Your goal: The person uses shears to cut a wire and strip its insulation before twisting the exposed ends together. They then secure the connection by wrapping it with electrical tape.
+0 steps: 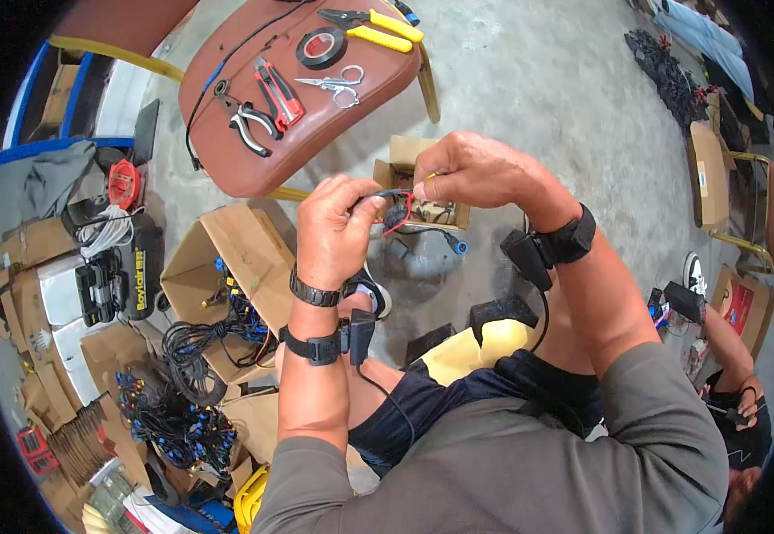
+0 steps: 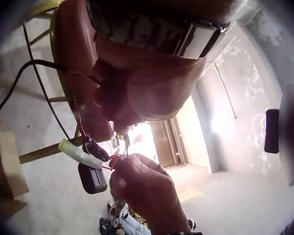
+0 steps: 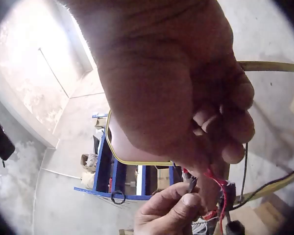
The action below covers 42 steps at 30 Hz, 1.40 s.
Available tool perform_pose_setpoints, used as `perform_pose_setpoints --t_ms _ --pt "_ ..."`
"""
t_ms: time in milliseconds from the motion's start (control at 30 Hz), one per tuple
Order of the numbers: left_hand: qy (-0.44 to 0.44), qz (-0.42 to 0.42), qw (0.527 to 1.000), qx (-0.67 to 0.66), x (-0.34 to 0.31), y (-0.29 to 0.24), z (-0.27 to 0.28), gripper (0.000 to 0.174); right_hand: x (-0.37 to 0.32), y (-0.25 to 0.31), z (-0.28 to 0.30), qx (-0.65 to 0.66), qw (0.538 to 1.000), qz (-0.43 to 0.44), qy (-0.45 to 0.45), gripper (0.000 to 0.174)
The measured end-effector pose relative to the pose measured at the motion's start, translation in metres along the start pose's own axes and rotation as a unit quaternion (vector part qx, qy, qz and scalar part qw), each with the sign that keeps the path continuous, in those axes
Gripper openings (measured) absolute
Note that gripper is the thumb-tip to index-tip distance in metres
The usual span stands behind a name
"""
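In the head view my left hand (image 1: 338, 222) pinches a black cable (image 1: 391, 191) between thumb and forefinger. My right hand (image 1: 480, 169) faces it, its thumb and forefinger pinching a thin red wire (image 1: 411, 198) at the cable's end. Below the fingers hang a small black module (image 1: 395, 216) and a lead with a blue connector (image 1: 458, 246). The left wrist view shows a black rectangular box (image 2: 92, 178) and a pale green sleeve (image 2: 78, 154) beside the right fingertips. From the right wrist, the red wire (image 3: 223, 196) loops down past the left thumb.
A brown chair seat (image 1: 245, 169) carries pliers (image 1: 253, 129), a red utility knife (image 1: 278, 93), scissors (image 1: 338, 86), black tape (image 1: 321, 48) and a yellow-handled tool (image 1: 378, 31). Open cardboard boxes of cables (image 1: 178, 418) stand at left. Behind the hands is a small carton (image 1: 393, 151). Another person (image 1: 734, 356) sits at right.
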<state>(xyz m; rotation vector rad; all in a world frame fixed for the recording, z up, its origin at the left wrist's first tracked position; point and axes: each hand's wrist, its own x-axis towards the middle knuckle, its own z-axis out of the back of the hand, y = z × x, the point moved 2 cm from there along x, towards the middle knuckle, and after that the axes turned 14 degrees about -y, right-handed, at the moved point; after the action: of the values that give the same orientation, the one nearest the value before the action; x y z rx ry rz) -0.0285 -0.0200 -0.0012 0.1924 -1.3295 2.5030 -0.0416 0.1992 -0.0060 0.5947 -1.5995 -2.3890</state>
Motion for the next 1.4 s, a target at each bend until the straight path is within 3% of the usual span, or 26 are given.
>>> perform_pose_setpoints --t_ms 133,233,533,633,733,833,933,1033,1333,1400 --pt "-0.008 -0.028 1.000 -0.007 0.002 -0.005 0.001 0.010 0.002 -0.006 -0.003 0.014 0.999 -0.023 0.046 0.016" --pt "-0.015 -0.032 0.999 -0.016 -0.001 -0.005 0.001 0.011 0.001 -0.009 -0.010 0.112 0.991 -0.033 0.069 0.021" --pt "0.006 -0.031 0.999 -0.025 0.001 0.001 0.005 0.015 -0.001 -0.008 -0.018 0.132 0.987 -0.021 0.094 0.018" --pt "-0.021 -0.021 0.999 -0.040 0.001 0.007 0.003 0.018 0.001 -0.008 -0.021 0.143 0.986 -0.015 0.088 0.016" --pt "-0.122 -0.061 0.991 -0.001 0.001 0.005 0.003 0.019 0.000 -0.011 -0.025 0.167 0.984 -0.019 0.062 0.017" --pt "-0.101 0.010 0.993 0.057 -0.002 0.009 0.007 0.019 0.000 -0.012 -0.027 0.212 0.977 -0.014 0.030 0.018" --pt "-0.072 0.076 0.994 0.004 -0.004 0.014 -0.001 0.017 0.001 -0.017 -0.031 0.248 0.968 -0.014 0.024 0.018" --pt "-0.109 0.060 0.992 -0.023 -0.009 0.020 -0.009 0.015 0.000 -0.015 -0.033 0.260 0.965 -0.028 0.019 0.017" --pt "-0.087 0.278 0.920 -0.264 -0.014 0.023 -0.013 0.006 -0.002 -0.015 -0.043 0.234 0.972 -0.020 0.017 0.016" --pt "-0.083 0.271 0.917 -0.279 -0.014 0.024 -0.011 0.006 -0.002 -0.015 -0.045 0.217 0.976 -0.023 0.015 0.016"
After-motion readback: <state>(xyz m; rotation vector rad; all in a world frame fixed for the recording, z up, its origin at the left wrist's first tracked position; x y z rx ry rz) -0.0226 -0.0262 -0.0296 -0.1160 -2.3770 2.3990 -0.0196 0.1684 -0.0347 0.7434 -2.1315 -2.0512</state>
